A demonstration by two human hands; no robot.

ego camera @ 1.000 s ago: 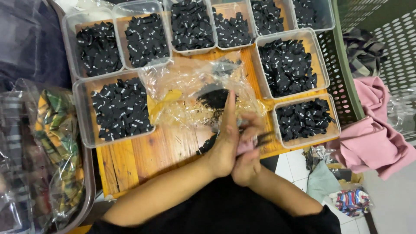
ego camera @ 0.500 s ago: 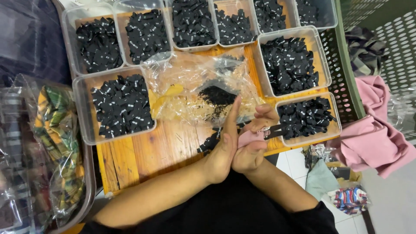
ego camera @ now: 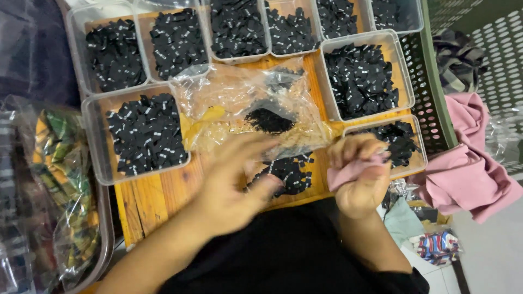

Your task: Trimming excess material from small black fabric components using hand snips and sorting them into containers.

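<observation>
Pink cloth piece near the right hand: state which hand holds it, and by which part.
The right hand grips the small pink cloth piece, bunched inside its closed fingers. The blurred left hand shows nothing clearly held.

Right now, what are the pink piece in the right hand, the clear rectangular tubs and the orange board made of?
Pink piece in the right hand: looks like soft matte cloth, it folds. Clear rectangular tubs: probably thin glossy plastic, contents show through. Orange board: wood, with visible grain and plank seams.
</observation>
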